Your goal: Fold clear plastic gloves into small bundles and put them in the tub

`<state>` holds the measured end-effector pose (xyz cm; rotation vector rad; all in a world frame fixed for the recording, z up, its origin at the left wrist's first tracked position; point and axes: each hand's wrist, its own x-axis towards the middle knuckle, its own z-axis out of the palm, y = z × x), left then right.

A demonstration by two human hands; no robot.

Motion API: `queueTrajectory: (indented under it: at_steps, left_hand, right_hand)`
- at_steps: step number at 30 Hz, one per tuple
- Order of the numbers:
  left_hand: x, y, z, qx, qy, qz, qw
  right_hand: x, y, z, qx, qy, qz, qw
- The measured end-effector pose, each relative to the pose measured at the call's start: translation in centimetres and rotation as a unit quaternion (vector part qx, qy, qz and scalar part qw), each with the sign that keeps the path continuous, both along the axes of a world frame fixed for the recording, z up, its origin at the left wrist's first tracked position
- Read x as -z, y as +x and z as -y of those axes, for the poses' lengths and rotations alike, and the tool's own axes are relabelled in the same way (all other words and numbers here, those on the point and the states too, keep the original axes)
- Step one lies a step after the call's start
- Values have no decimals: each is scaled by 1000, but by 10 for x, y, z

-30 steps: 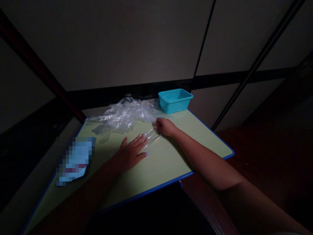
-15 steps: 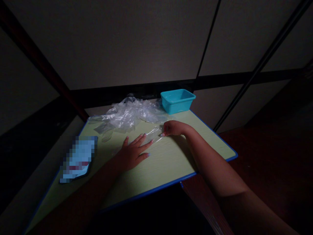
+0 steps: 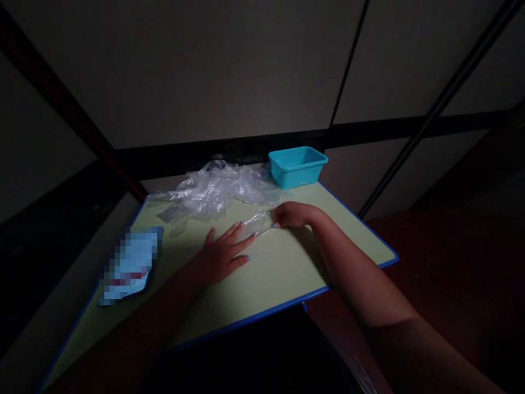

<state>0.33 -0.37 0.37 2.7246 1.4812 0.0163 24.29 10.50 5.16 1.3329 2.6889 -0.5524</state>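
Note:
A clear plastic bag (image 3: pixel 259 221) lies stretched flat on the pale yellow table (image 3: pixel 279 273) between my hands. My left hand (image 3: pixel 223 253) rests on it with fingers spread, pressing it down; part of the bag is hidden beneath the palm. At its other end, my right hand (image 3: pixel 292 214) is closed with the fingertips pinching the bag's edge. Behind them a loose heap of crumpled clear plastic bags (image 3: pixel 217 189) covers the back of the table.
A turquoise plastic basin (image 3: pixel 297 175) stands at the back right, beside the heap. On the left lies a phone-like device (image 3: pixel 133 262) with a blurred screen. A blue edge strip (image 3: pixel 262 316) rims the table. Panelled doors (image 3: pixel 229 71) rise close behind.
Both hands stay nearly in place. The right fingertips have shifted slightly along the bag's edge, and the view has tilted a little.

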Motion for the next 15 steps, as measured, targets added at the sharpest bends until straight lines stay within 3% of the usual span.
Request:
queueTrajectory:
  at_steps: [15]
  left_hand:
    - [-2,1,-1,-7,-13,9,1000]
  right_hand:
    - [2,-3,0,37,30,32,998]
